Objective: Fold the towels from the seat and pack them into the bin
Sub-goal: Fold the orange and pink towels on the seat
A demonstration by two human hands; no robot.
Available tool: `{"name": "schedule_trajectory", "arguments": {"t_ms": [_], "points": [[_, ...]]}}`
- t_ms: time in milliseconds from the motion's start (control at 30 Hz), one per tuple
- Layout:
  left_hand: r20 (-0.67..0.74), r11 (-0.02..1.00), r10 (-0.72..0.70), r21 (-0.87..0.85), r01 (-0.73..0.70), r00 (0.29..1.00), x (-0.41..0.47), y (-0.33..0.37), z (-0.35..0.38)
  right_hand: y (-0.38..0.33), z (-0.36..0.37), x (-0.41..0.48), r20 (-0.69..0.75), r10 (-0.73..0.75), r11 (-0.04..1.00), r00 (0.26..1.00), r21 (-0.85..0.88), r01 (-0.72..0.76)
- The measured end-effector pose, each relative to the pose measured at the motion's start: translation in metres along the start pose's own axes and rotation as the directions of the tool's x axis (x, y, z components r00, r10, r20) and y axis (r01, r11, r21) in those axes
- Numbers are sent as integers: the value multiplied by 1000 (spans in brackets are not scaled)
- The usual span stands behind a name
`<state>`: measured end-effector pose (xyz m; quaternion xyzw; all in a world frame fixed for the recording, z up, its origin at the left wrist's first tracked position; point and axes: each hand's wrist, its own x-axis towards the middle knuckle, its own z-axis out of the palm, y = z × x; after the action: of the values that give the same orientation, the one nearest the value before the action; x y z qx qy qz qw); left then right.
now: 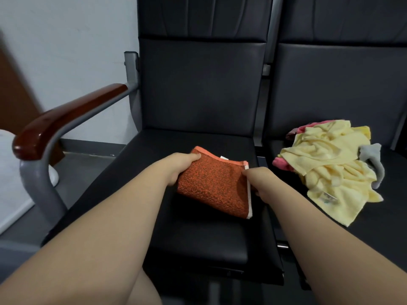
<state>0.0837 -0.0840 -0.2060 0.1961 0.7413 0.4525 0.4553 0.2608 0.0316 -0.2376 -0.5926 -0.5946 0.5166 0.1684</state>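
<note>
A folded orange towel (214, 183) lies on the black seat (198, 234) in front of me. My left hand (179, 167) grips its left edge, thumb on top. My right hand (258, 182) pinches its right edge, where a white hem shows. On the neighbouring seat to the right lies a loose heap of towels: a pale yellow towel (330, 168) on top, a pink towel (282, 164) peeking out beneath it, and a grey towel (374, 159) at the heap's right side. No bin shows in the view.
A wooden armrest (66, 119) on a grey metal frame borders the seat on the left. A white object (6, 164) stands at the far left by the wall. The black seat backs (202, 84) rise behind both seats.
</note>
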Motion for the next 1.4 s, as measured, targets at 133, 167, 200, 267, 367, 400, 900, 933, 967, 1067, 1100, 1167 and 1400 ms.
{"name": "schedule_trajectory", "arguments": {"t_ms": [133, 167, 200, 267, 367, 400, 900, 933, 967, 1067, 1100, 1167, 1400], "points": [[-57, 983, 170, -62, -174, 984, -12, 10, -15, -16, 2, -19, 117, -61, 960, 991, 279, 26], [-72, 975, 206, -72, -211, 976, -17, 13, -20, -20, 3, -23, 126, -92, 948, 988, 316, 48], [-91, 966, 237, -81, -245, 967, -22, 16, -27, -25, 6, -29, 130, -129, 937, 983, 340, 78], [-114, 949, 288, -100, -299, 951, -35, 22, -39, -34, 10, -41, 137, -194, 919, 971, 372, 131], [-145, 930, 347, -77, -360, 927, -53, 29, -59, -48, 13, -60, 178, -231, 894, 957, 426, 137], [-158, 925, 360, -63, -374, 919, -59, 33, -66, -52, 12, -68, 206, -236, 883, 950, 453, 121], [-559, 799, 379, -203, -565, 737, -172, -13, -207, -141, 111, -178, 542, -370, 897, 755, 421, 137], [-589, 785, 351, -240, -572, 728, -182, -26, -218, -144, 127, -186, 572, -363, 909, 735, 391, 145], [-609, 768, 325, -276, -578, 724, -189, -39, -228, -147, 140, -193, 595, -359, 919, 720, 360, 161], [-684, 720, 228, -360, -593, 693, -215, -84, -258, -149, 192, -221, 654, -324, 943, 684, 281, 178], [-697, 707, 205, -380, -597, 687, -218, -92, -262, -150, 201, -228, 649, -323, 944, 689, 275, 183], [-747, 686, 119, -415, -598, 654, -232, -126, -279, -146, 237, -249, 679, -285, 958, 677, 209, 195], [-837, 614, -100, -477, -628, 538, -261, -221, -318, -126, 329, -308, 783, -181, 972, 595, 49, 231]]}}
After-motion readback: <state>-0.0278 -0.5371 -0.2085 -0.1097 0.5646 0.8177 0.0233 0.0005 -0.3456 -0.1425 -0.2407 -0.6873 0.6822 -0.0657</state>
